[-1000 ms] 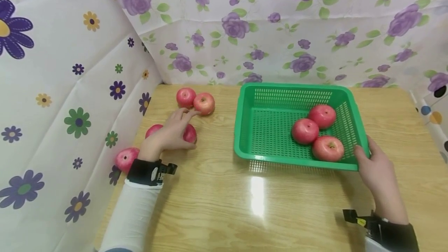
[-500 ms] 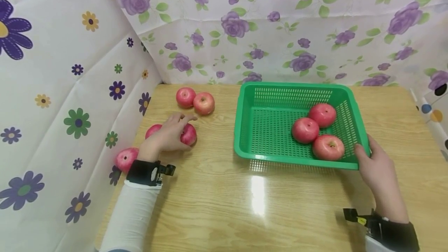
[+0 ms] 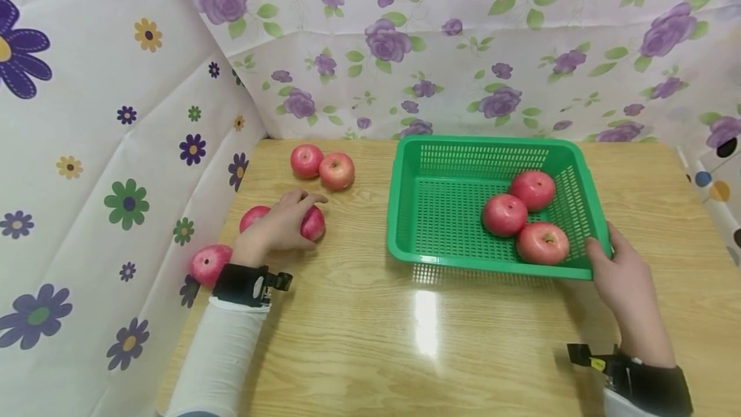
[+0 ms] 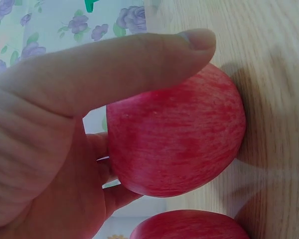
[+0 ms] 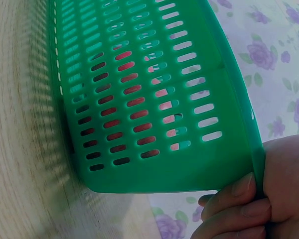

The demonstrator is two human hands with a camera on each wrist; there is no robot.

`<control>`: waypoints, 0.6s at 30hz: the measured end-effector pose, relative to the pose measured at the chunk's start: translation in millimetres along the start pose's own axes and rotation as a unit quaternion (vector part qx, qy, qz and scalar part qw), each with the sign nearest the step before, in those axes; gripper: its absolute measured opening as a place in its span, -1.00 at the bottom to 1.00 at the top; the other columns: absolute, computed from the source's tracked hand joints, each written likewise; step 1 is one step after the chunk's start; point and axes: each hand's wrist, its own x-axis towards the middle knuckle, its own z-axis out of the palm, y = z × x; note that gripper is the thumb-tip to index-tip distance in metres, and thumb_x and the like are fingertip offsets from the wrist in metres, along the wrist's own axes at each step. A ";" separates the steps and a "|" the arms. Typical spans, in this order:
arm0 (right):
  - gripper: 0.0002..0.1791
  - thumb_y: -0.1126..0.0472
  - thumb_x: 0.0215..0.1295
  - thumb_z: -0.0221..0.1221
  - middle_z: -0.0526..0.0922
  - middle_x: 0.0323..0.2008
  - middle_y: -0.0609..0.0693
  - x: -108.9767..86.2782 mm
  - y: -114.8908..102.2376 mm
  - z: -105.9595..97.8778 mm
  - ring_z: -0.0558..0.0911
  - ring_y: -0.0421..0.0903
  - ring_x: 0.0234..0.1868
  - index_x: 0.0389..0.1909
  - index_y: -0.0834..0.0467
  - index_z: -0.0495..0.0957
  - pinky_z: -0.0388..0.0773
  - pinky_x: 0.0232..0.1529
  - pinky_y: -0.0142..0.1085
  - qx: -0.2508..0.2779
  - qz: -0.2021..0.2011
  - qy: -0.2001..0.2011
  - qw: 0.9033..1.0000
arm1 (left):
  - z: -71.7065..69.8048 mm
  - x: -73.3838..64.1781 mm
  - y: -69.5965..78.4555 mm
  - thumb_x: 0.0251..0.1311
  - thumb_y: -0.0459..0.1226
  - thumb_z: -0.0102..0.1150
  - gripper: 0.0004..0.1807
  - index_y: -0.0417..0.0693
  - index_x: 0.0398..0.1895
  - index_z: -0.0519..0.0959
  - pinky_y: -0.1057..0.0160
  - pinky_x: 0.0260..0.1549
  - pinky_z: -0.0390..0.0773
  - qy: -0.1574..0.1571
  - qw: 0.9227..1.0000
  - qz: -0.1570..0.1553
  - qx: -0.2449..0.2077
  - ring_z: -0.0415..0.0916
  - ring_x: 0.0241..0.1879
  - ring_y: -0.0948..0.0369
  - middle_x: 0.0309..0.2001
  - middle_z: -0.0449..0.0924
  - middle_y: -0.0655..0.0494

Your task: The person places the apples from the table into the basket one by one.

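Note:
My left hand [image 3: 282,222] curls round a red apple [image 4: 179,134] on the table. In the left wrist view the thumb lies along one side of it and the fingers show behind. A second apple [image 3: 253,217] sits beside that hand, partly hidden by it. On the right, my right hand [image 3: 624,285] grips the near right corner of a green plastic basket [image 3: 494,268], thumb over the rim and fingers outside. Inside the basket, three red apples rest against each other, the nearest apple [image 3: 543,244] by the front wall.
Two apples touch at the table's back left, one a paler apple [image 3: 337,171]. Another apple [image 3: 210,265] lies by the left wrist, against the flower-printed sheet [image 3: 75,211]. A purple-rose sheet [image 3: 347,76] hangs behind the wooden table [image 3: 370,340].
The left fingers and thumb have drawn in from a wider spread to close round the apple. The right hand and the basket have stayed in place.

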 end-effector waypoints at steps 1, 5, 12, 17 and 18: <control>-0.24 -0.21 0.54 -0.32 0.13 0.37 0.53 0.0 -0.1 0.1 0.29 0.41 0.15 0.58 0.04 -0.25 0.40 -0.13 0.29 0.000 0.000 0.000 1.000 | 0.5 0.3 -0.3 -0.20 -0.17 0.63 0.03 0.11 0.42 0.27 -0.23 0.13 0.40 0.001 1.000 0.001 0.001 0.16 0.22 -0.04 0.22 0.23 -0.08; -0.24 -0.22 0.54 -0.32 0.12 0.38 0.52 -0.3 -0.2 0.0 0.28 0.40 0.16 0.58 0.02 -0.26 0.40 -0.13 0.28 0.002 0.004 -0.002 1.000 | 2.8 1.4 -1.6 -0.22 -0.19 0.63 0.02 0.08 0.40 0.29 -0.22 0.14 0.39 0.002 1.000 0.000 0.002 0.17 0.20 -0.04 0.19 0.25 -0.07; -0.24 -0.23 0.54 -0.33 0.09 0.40 0.51 -1.9 -2.3 -1.2 0.25 0.42 0.20 0.58 0.03 -0.27 0.36 -0.05 0.36 0.006 0.008 -0.006 1.000 | 3.2 3.6 -0.6 -0.22 -0.18 0.62 -0.02 0.07 0.36 0.32 -0.19 0.12 0.41 0.004 1.000 -0.007 0.000 0.19 0.16 -0.02 0.15 0.25 -0.05; -0.23 -0.23 0.54 -0.34 0.03 0.42 0.50 -2.1 -3.7 -2.1 0.23 0.42 0.23 0.58 0.04 -0.29 0.33 -0.01 0.39 0.006 0.009 -0.013 1.000 | 4.7 5.9 -1.6 -0.20 -0.18 0.60 -0.10 0.06 0.30 0.36 -0.16 0.10 0.43 0.011 1.000 -0.002 0.000 0.21 0.13 -0.01 0.11 0.25 -0.06; -0.23 -0.23 0.54 -0.34 0.03 0.42 0.50 -2.1 -3.7 -2.1 0.22 0.42 0.23 0.58 0.04 -0.29 0.32 0.00 0.40 0.006 0.008 -0.013 1.000 | 4.8 6.5 -1.9 -0.20 -0.19 0.59 -0.12 0.06 0.29 0.37 -0.16 0.09 0.43 0.013 1.000 0.000 -0.001 0.21 0.12 -0.01 0.11 0.24 -0.06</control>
